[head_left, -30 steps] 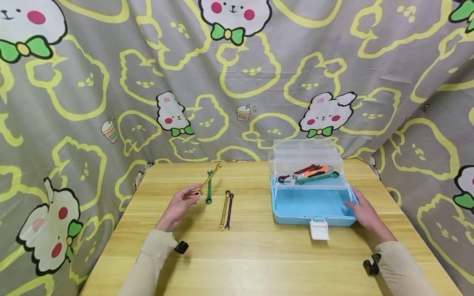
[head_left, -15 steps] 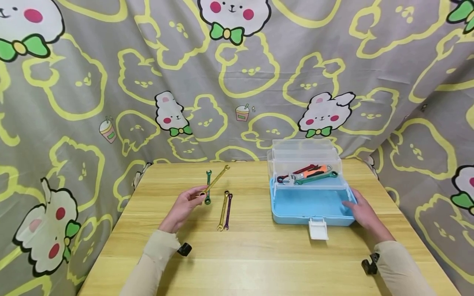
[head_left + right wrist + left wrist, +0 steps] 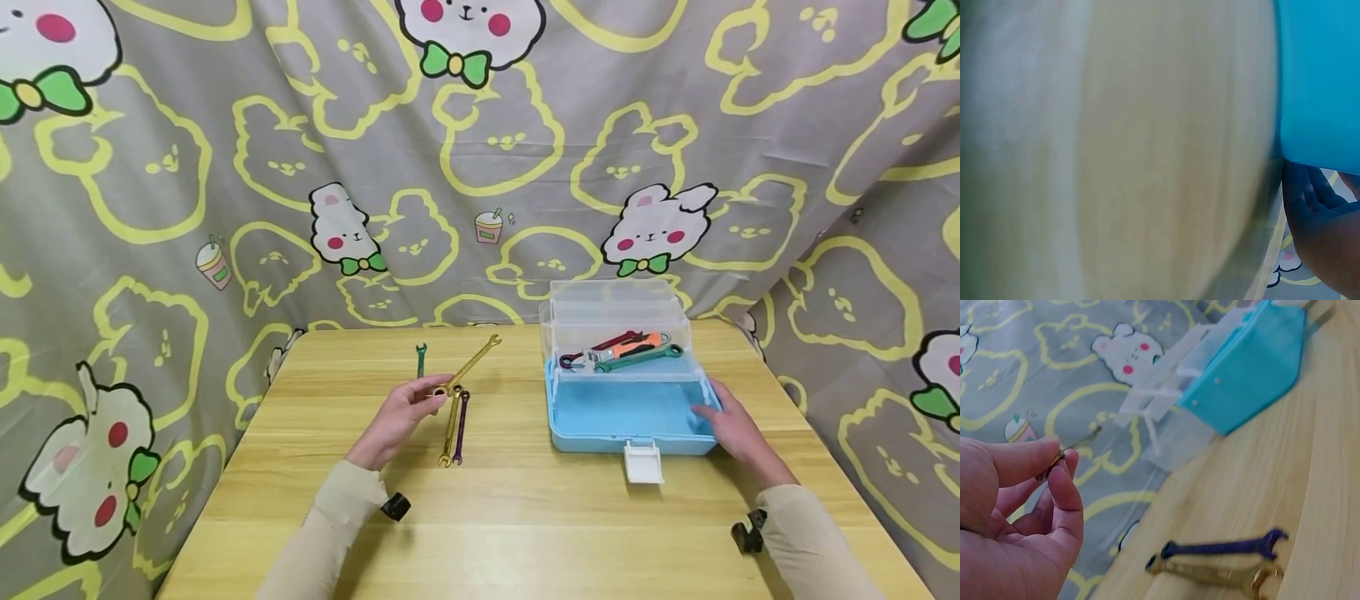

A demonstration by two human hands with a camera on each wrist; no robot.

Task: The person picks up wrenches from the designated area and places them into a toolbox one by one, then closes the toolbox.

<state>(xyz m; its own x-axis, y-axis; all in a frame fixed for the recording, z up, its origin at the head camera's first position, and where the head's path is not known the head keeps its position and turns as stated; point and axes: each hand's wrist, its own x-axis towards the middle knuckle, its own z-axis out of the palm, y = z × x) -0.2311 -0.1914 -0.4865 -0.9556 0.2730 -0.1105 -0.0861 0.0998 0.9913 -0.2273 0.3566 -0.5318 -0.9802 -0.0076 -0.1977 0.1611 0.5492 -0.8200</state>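
Note:
My left hand [image 3: 401,417] pinches a gold combination wrench [image 3: 474,362] by its ring end between thumb and fingers, its open end pointing up and to the right. Under and beside that hand lie another gold wrench [image 3: 449,435] and a purple wrench [image 3: 461,432], side by side on the table. A green wrench [image 3: 421,357] behind the hand is partly hidden by it. My right hand [image 3: 738,429] grips the right side wall of the open blue toolbox [image 3: 588,444], thumb inside, fingers outside. In the left wrist view the held wrench [image 3: 1089,437] shows nearly end-on.
The toolbox's clear tray [image 3: 573,372] holds a red wrench [image 3: 620,341], an orange-handled tool [image 3: 651,341] and a green wrench [image 3: 637,360]. Its transparent lid [image 3: 611,292] stands open at the back. A white latch [image 3: 643,463] hangs off the front. A patterned curtain [image 3: 420,158] surrounds the table [image 3: 540,533].
My left hand has carried the gold wrench to the right, from beside the green wrench to over the gold and purple pair. The right hand keeps its grip on the toolbox.

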